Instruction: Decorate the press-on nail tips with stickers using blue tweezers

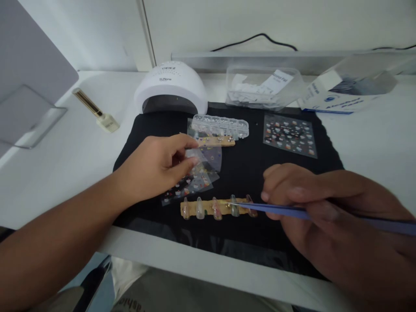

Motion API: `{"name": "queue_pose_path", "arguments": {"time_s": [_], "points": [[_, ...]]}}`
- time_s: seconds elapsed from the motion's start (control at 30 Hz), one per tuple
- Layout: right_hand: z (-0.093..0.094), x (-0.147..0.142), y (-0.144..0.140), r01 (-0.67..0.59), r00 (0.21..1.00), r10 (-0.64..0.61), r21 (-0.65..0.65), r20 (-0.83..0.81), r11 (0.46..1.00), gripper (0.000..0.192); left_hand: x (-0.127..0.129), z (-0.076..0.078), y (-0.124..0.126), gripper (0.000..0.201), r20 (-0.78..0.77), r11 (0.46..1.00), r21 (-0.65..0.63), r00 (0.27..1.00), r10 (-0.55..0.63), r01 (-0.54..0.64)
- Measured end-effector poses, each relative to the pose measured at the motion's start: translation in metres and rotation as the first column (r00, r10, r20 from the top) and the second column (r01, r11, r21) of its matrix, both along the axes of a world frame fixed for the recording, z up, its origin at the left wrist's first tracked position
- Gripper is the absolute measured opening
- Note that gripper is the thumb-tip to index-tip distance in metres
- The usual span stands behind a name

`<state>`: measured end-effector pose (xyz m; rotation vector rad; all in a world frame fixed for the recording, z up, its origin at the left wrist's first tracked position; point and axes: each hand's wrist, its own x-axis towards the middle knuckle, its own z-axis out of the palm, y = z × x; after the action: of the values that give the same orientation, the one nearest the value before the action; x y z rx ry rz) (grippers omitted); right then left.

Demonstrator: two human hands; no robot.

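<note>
The strip (208, 206) of nail tips (217, 210) lies near the front edge of your black mat (247, 169), long axis roughly along it, left of your right hand (325, 242), the nearer one. That hand is closed around tweezers (282, 210), points at the strip. Your left hand (156, 164), partly open, meets clear sheets (195, 182); grip undetermined.

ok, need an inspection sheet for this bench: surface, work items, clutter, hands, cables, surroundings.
Surface: black mat on white table.
Work items: strip bearing five decorated nail tips; overlapping sticker sheets.
Clutter: separate sticker sheet, compartmented case, second strip, bottle, open tub, box.
Left hand: at the overlapping sticker sheets; grip unclear.
Right hand: gripping tweezers, tips at the strip; contact unclear.
Cables: black cable by back wall.
Surroundings: white domed lamp at mat's rear; grey panel left.
</note>
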<state>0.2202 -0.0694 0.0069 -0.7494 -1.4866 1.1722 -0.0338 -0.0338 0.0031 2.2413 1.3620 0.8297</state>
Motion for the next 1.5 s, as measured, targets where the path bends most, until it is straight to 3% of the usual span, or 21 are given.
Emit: {"name": "queue_pose_path", "arguments": {"time_s": [0.23,0.57,0.8,0.93,1.1,1.2,1.37,1.5], "points": [[-0.006,-0.004,0.001,0.023,0.998,-0.021,0.033,-0.067,0.999,0.01,-0.002,0.005,0.001,0.029,-0.226,0.979,0.199,0.974,-0.008,0.054],[-0.008,-0.009,0.003,-0.038,0.99,0.05,0.096,-0.129,0.995,0.013,-0.007,0.0,0.008,0.02,-0.191,0.915,0.314,0.961,-0.2,0.253],[0.006,-0.006,0.002,-0.074,0.988,0.097,0.178,-0.123,0.981,0.012,-0.013,-0.009,0.018,0.019,-0.151,0.893,0.35,0.957,-0.246,0.285],[0.022,0.006,-0.009,-0.09,0.991,0.11,0.22,-0.079,0.971,0.012,-0.005,0.001,0.007,0.018,-0.127,0.904,0.305,0.953,-0.274,0.3],[0.026,0.028,-0.014,-0.066,0.997,0.074,0.181,-0.037,0.981,0.011,0.013,0.043,-0.024,0.018,-0.153,0.921,0.175,0.934,-0.323,0.347],[0.017,0.036,-0.01,-0.068,0.997,0.073,0.142,-0.03,0.987,0.01,0.022,0.058,-0.033,0.021,-0.141,0.923,0.071,0.92,-0.366,0.378],[-0.01,0.04,0.001,-0.099,0.994,0.102,0.07,-0.034,0.993,0.012,0.034,0.044,-0.029,0.028,-0.192,0.91,-0.079,0.889,-0.416,0.408],[-0.026,0.044,0.005,-0.136,0.991,0.136,-0.021,-0.02,0.99,0.014,0.041,0.027,-0.027,0.033,-0.271,0.916,-0.079,0.876,-0.399,0.393]]}}
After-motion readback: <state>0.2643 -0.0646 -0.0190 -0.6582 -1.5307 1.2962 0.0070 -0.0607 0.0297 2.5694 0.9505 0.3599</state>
